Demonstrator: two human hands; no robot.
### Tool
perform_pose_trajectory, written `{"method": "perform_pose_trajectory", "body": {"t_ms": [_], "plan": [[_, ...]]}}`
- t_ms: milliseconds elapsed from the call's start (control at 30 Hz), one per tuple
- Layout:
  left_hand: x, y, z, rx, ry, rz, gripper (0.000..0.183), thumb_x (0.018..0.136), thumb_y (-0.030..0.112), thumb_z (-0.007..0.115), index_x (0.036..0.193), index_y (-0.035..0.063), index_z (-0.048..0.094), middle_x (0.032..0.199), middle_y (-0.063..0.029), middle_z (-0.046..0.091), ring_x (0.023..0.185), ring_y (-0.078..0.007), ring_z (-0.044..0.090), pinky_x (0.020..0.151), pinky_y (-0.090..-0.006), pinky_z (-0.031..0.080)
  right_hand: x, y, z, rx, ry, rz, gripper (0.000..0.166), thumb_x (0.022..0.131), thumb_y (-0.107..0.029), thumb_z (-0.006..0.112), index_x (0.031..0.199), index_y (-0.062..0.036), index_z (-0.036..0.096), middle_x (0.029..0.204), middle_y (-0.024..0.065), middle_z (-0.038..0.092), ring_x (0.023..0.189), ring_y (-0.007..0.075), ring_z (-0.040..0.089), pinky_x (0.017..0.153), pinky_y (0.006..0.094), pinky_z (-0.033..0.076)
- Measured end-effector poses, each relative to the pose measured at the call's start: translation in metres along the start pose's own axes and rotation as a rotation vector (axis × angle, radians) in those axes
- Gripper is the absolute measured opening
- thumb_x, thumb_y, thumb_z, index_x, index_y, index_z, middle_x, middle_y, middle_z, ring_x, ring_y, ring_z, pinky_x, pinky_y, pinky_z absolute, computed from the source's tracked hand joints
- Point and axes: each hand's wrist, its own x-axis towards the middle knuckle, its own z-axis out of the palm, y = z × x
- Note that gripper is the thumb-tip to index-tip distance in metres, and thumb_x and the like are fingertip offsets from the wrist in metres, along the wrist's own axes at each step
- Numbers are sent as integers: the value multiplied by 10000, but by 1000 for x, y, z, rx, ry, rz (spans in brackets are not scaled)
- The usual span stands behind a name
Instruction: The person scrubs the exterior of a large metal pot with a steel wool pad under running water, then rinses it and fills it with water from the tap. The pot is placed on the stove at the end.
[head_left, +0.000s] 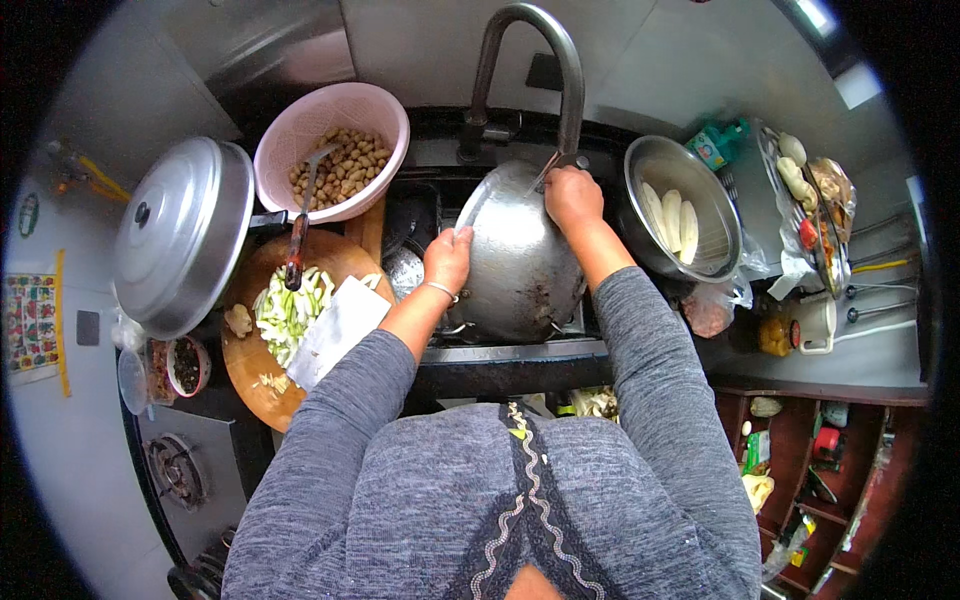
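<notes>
A large, wet-looking metal wok (504, 247) is tilted over the sink in front of me, with dark stains low on its surface. My left hand (448, 262), with a bangle at the wrist, grips its left rim. Under the spout of the curved metal faucet (571, 90), my right hand (574, 196) is closed at the wok's upper right edge. A thin strip shows beside those fingers; I cannot tell whether it is water or part of a handle.
Left are a round wooden board (259, 390) with chopped green-white vegetable (285, 315) and a cleaver (337, 330), a pink colander (274, 165) of peanuts, and a lidded pan (176, 225). A metal bowl (712, 195) at right holds peeled pale vegetables (671, 221). An open drawer (795, 465) lies lower right.
</notes>
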Motion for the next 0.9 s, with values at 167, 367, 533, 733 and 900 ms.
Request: {"method": "perform_pose_trajectory", "body": {"t_ms": [167,367,533,733,900], "plan": [[-7,3,-5,-72,-43,-4,386,897,354,495,906,-23,580,795,-230,618,760,-365,607,694,-412,453,-29,-54,-23,80,25,-451,67,688,-136,563,674,-121,627,765,33,601,789,221,572,666,363,437],[-21,19,13,-80,-35,76,336,901,323,502,874,-5,569,753,-188,610,688,-280,590,652,-376,447,8,-15,0,-79,-48,-82,120,762,-173,554,709,-105,638,784,76,619,746,267,603,618,429,473],[-22,24,11,-135,-123,61,308,888,304,535,948,4,576,777,-158,625,723,-235,603,676,-352,460,3,-13,-3,108,1,-84,41,721,-125,607,739,-102,636,781,101,618,782,297,600,680,411,473],[-26,28,5,-299,-237,30,353,871,274,579,1062,-21,545,900,-128,638,831,-152,584,759,-309,461,-16,-35,-18,264,81,-329,38,679,-104,640,714,-106,624,756,87,610,753,291,588,664,402,467],[-25,36,11,-217,-264,60,357,860,279,592,1054,-17,544,891,-134,639,825,-174,596,756,-318,464,9,-3,-1,359,169,-76,37,691,-133,626,713,-124,655,737,86,609,727,296,597,637,424,478]]}}
